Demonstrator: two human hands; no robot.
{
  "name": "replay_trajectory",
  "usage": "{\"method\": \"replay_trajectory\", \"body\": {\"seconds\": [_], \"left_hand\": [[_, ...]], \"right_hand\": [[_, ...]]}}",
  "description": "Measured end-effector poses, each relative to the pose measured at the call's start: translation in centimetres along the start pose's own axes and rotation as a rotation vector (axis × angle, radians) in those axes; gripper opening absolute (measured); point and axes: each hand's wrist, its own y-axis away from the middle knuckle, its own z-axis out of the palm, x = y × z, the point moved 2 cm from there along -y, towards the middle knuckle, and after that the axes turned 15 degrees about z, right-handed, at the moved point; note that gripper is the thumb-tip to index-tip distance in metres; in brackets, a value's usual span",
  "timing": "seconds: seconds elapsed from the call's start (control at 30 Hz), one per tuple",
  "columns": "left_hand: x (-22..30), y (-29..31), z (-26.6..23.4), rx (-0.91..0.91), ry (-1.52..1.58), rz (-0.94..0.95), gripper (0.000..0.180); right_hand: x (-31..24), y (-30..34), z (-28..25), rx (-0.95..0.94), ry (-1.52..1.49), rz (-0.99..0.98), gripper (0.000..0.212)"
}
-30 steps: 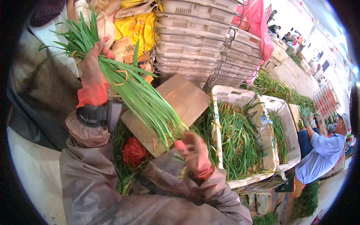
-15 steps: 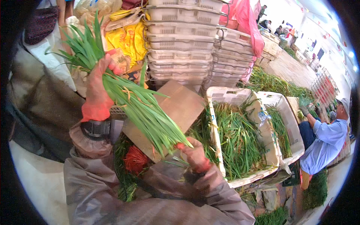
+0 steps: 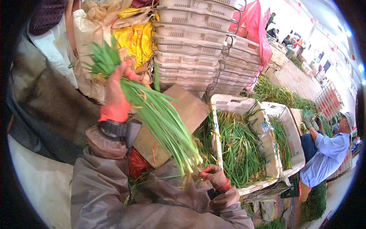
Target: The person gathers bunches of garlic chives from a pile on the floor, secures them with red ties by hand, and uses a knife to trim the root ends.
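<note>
My gloved left hand (image 3: 117, 93) is wrapped around a bunch of long green leafy stalks (image 3: 162, 114), probably garlic chives. The leafy tips stick out past the hand at the upper left, and the pale root ends slant down toward my lap. Close beside those ends is my gloved right hand (image 3: 216, 178), its fingers pinched together. Whatever is between those fingertips is too small to make out. Under the bunch lies a flat brown board (image 3: 187, 102), with a bundle of red strands (image 3: 137, 165) by its near edge.
A white crate (image 3: 217, 137) full of green stalks stands to the right, beside a second crate (image 3: 295, 147). Stacked pale crates (image 3: 187, 42) rise ahead, near yellow bags (image 3: 137, 42). A person in a blue shirt (image 3: 326, 154) sits at the right, handling stalks.
My left hand has moved right with the bunch. My right hand has shifted right and down, away from the stalks, and the root ends have swung toward my lap.
</note>
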Motion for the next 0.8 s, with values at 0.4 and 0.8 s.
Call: {"method": "replay_trajectory", "body": {"seconds": [0.4,0.8], "left_hand": [[3.3,-2.0,-0.9,-0.082,0.154,0.207,0.033],[3.0,-0.3,0.6,-0.122,0.128,0.178,0.033]], "right_hand": [[-7.8,-2.0,6.4,-0.042,0.191,-0.677,0.069],[-5.8,-1.5,10.9,-0.054,-0.334,-0.181,0.024]]}}
